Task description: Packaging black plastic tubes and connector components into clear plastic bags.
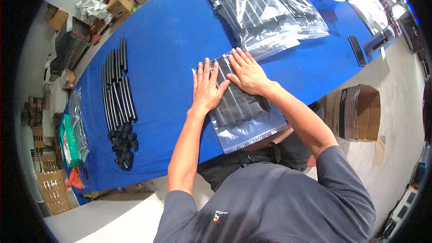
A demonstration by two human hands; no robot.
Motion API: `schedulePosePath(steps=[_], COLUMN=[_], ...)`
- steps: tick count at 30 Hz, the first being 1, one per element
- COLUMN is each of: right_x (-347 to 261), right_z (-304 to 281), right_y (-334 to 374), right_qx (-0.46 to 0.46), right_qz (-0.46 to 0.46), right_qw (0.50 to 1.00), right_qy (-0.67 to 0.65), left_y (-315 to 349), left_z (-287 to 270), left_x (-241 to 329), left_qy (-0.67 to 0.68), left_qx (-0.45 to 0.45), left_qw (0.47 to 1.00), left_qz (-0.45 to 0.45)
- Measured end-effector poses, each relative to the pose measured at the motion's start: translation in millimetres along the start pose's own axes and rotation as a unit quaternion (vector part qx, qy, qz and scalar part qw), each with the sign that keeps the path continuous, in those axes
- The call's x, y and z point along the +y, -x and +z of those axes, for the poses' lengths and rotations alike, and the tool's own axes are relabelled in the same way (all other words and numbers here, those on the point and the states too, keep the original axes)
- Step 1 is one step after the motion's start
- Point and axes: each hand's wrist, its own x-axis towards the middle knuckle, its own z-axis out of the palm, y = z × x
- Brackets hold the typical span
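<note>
A clear plastic bag point(243, 116) with black tubes inside lies flat at the table's near edge. Its near end is an unfilled transparent flap. My left hand point(208, 91) rests flat on the bag's left side, fingers stretched out and pointing away from me. On the far right part of the same bag lies my right hand point(247, 74), also flat with its fingers extended. The two thumbs are close together over the bag. Just beyond my right hand, a pile of filled clear bags point(265, 11) holds more black items.
At left on the blue table point(166, 85) are rows of black tubes point(118, 101) and a cluster of small black pieces point(123, 146). A green box point(69, 140) sits at the left edge. A phone point(357, 50) lies at right, above an open cardboard box point(360, 113) on the floor.
</note>
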Motion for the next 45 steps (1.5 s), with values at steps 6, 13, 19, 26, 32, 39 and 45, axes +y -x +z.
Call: schedulePosePath(steps=[6, 13, 19, 26, 32, 39, 45], right_x=[-3.4, -17.8, -11.8, -17.2, -39.8, -53.0, -51.2], right_z=[9.6, -44.9, -20.6, -97.0, -59.0, -42.1, -50.5], right_y=[3.5, 53.7, 69.5, 170.4, 226.8, 215.9, 205.1], right_qx=[-0.008, -0.02, 0.007, 0.065, 0.002, 0.031, 0.015], right_qz=[-0.022, -0.077, -0.091, 0.244, 0.465, 0.466, 0.467], right_qw=[1.0, 0.997, 0.995, 0.933, 0.712, 0.606, 0.578], right_qy=[0.004, 0.005, -0.029, -0.256, -0.526, -0.644, -0.669], left_y=[12.2, 56.9, 77.5, 172.6, 194.9, 198.5, 193.9], left_z=[-3.2, -20.6, -8.6, -38.1, -19.9, -24.2, -28.2], left_x=[3.0, 32.2, 30.5, 66.1, 94.7, 88.5, 88.6], left_qy=[-0.002, 0.042, 0.053, 0.205, 0.145, 0.146, 0.317], left_qx=[-0.03, 0.06, 0.015, 0.112, 0.09, 0.098, 0.048], left_qw=[0.999, 0.994, 0.996, 0.958, 0.959, 0.963, 0.881], left_qz=[-0.03, 0.075, 0.071, -0.168, -0.224, -0.203, -0.348])
